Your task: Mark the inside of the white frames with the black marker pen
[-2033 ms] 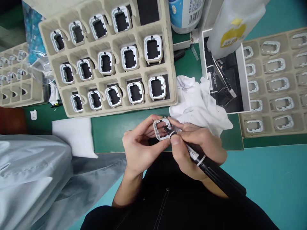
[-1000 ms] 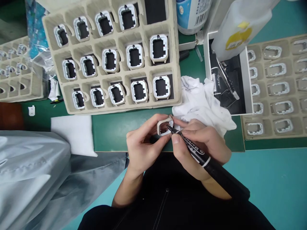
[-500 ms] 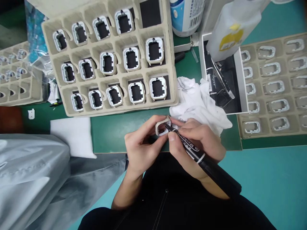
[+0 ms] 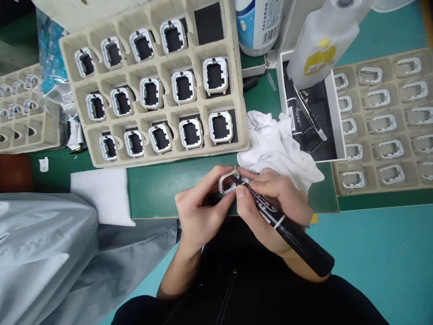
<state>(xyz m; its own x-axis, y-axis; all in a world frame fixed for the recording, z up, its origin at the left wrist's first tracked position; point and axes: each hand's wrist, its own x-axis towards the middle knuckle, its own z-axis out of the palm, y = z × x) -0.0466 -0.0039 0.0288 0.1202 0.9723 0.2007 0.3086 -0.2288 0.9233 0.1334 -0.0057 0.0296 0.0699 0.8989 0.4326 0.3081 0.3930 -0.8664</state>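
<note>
My left hand pinches a small pale frame, shaped like a watch case, between thumb and fingers. A black marker lies in the grip of my right hand, its tip at the inside of the frame. Whether the tip touches the frame I cannot tell. Both hands are held close together over the front edge of the green table. Just behind them a moulded tray holds several similar white frames, and one back-right compartment shows only a black pad.
A crumpled white cloth lies behind my right hand. Beyond it stand a white box with tools, a clear bottle and a blue-white bottle. Another tray is at right, a white foam sheet at left beside grey fabric.
The whole view has shifted slightly. My hands keep the same grip on the frame and marker, with the marker tip still at the frame's inside.
</note>
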